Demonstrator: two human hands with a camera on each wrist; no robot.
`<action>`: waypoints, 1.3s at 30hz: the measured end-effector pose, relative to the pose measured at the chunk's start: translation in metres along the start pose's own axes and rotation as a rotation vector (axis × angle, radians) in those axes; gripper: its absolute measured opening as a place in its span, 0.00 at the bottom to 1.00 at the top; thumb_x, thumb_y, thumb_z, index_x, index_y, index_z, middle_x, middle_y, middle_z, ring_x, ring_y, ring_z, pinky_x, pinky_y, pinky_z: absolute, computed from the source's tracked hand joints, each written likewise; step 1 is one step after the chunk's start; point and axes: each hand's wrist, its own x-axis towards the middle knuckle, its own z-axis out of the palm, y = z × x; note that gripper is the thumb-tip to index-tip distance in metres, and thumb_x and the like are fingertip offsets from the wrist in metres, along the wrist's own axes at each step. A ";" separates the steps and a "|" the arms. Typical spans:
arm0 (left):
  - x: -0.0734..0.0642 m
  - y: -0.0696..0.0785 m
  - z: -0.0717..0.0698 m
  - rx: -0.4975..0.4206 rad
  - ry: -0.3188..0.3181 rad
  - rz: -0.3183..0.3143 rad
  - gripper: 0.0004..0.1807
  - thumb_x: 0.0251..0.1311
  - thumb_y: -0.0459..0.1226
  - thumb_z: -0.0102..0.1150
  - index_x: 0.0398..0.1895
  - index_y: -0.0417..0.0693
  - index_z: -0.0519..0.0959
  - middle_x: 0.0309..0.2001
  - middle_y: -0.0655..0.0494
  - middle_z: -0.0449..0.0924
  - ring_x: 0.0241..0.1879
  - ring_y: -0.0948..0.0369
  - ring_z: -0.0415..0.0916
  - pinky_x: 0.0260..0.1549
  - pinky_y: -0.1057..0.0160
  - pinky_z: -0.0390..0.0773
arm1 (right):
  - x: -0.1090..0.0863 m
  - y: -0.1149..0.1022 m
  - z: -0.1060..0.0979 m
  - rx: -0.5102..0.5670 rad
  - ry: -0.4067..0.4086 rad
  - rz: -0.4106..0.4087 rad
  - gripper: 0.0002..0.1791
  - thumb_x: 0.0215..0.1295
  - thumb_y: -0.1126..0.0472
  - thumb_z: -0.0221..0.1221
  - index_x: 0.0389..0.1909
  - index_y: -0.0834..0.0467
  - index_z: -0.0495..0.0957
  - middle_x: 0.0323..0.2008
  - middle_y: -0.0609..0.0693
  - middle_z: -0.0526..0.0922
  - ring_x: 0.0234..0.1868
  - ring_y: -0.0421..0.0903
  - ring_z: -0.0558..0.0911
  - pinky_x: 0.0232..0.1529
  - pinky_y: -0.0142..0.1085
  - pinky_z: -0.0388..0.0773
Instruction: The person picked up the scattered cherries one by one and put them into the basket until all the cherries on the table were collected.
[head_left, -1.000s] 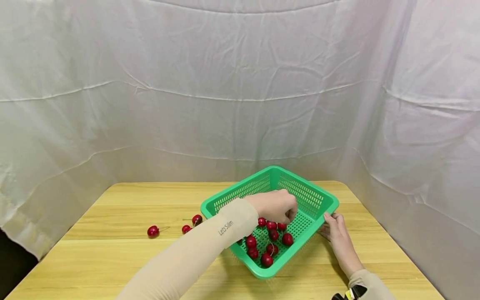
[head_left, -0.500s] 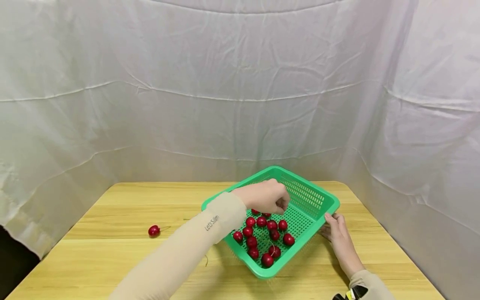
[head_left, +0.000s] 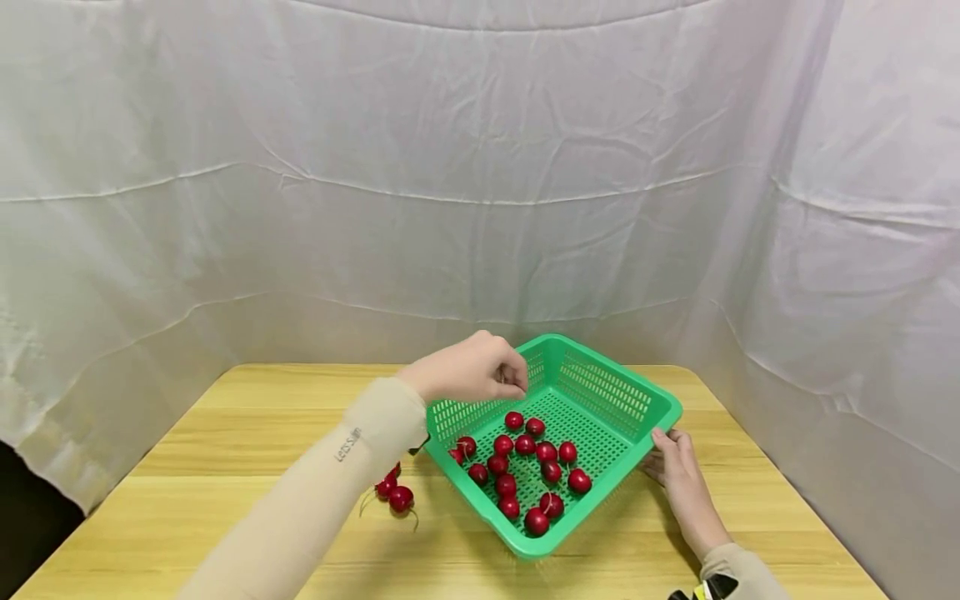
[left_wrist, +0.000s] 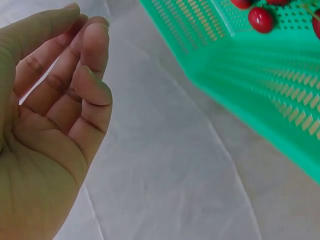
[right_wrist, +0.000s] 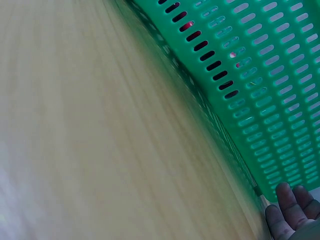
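My left hand (head_left: 480, 371) hovers over the near-left rim of a green plastic basket (head_left: 630, 475). Its fingers are loosely curled, and the left wrist view shows nothing in the palm (left_wrist: 42, 155). Several red cherries (head_left: 547, 452) lie spread over the basket's floor, some with stems. My right hand (head_left: 678, 483) holds the basket's right corner, thumb on the rim and fingers beneath it. In the right wrist view those fingertips (right_wrist: 285, 195) touch the slotted outer wall. A few more cherries (head_left: 401, 499) lie on the table left of the basket, partly covered by my left forearm.
The wooden table (head_left: 600, 575) carries the basket near its middle right. A pale cloth curtain (head_left: 480, 167) hangs behind and along both sides of it. A dark gap (head_left: 30, 500) shows at the left below the cloth.
My left hand has moved left, from over the basket's middle to its left rim. Cherries beside the basket have come into sight; the single left one is now covered. The right hand stays.
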 end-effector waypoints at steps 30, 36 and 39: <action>-0.110 -0.104 0.023 -0.143 0.102 -0.437 0.05 0.69 0.32 0.68 0.34 0.45 0.88 0.31 0.54 0.89 0.25 0.63 0.80 0.30 0.64 0.82 | 0.000 0.001 -0.004 0.001 0.023 -0.020 0.33 0.89 0.40 0.33 0.74 0.65 0.53 0.64 0.61 0.71 0.51 0.29 0.79 0.55 0.23 0.79; -0.114 -0.106 0.046 -0.085 0.079 -0.488 0.06 0.65 0.32 0.72 0.29 0.46 0.87 0.27 0.53 0.86 0.25 0.64 0.76 0.30 0.65 0.79 | 0.001 0.002 -0.004 0.003 0.022 -0.023 0.32 0.89 0.42 0.33 0.74 0.66 0.53 0.65 0.62 0.70 0.50 0.29 0.79 0.55 0.24 0.79; -0.115 -0.104 0.053 -0.063 0.078 -0.520 0.08 0.63 0.33 0.74 0.27 0.48 0.86 0.26 0.57 0.85 0.26 0.63 0.77 0.30 0.64 0.79 | 0.001 0.001 -0.003 0.005 0.023 -0.022 0.32 0.89 0.43 0.33 0.74 0.65 0.53 0.66 0.62 0.70 0.50 0.29 0.79 0.55 0.24 0.79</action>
